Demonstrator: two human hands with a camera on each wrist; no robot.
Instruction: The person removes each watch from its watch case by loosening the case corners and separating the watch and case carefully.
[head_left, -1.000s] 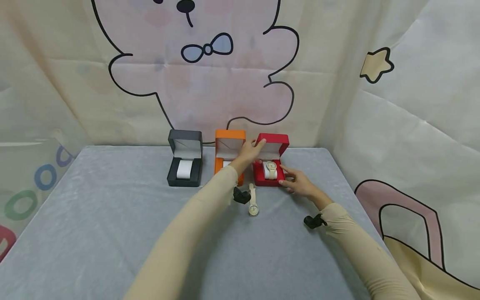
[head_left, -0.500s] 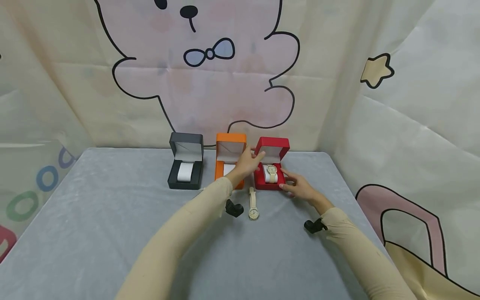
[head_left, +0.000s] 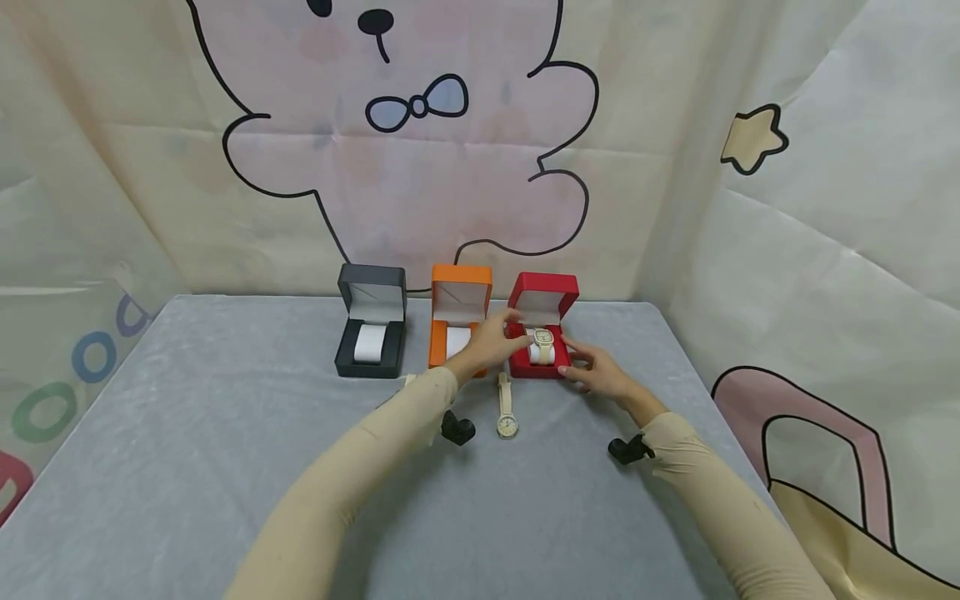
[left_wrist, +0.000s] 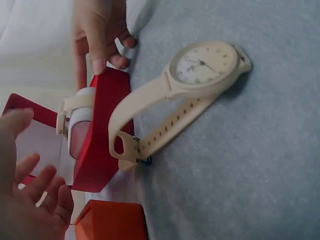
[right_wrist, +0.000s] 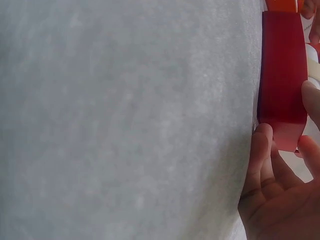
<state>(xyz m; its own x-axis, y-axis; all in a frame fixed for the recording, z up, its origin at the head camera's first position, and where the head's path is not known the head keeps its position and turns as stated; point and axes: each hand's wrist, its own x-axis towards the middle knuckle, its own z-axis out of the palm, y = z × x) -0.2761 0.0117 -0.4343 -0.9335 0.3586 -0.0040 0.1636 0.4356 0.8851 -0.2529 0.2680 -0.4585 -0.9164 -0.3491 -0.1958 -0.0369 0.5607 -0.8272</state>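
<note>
- Red box (head_left: 542,333): rightmost of three open boxes at the far edge of the table (head_left: 187,433), lid up, with a cream watch (head_left: 543,343) strapped on its white pillow.
- Right hand (head_left: 596,372): steadies the box at its right front corner. In the right wrist view the fingers (right_wrist: 262,150) lie along the base wall, thumb near the top edge. It reads as a light brace, fingers mostly straight, not a clamp.
- Left hand (head_left: 491,337): hovers at the box's left side, fingers spread and relaxed, holding nothing. From the left wrist view I can't tell whether any fingertip touches the lid or the base.
- Step in hand, my read: the watch looks seated in the red box, and the hands are squaring the box or about to deal with the lid.
- Second watch (head_left: 507,407): lies flat on the cloth just in front of the boxes, strap unbuckled, touching nothing else that I can see.
- Orange box (head_left: 457,321) and grey box (head_left: 369,327): both open, pillows bare.
- Next move, as I judge it: either fold the lid down while the right hand stops the base from sliding, or drop back and pinch the loose watch by its strap. The orange box is nearest.
</note>
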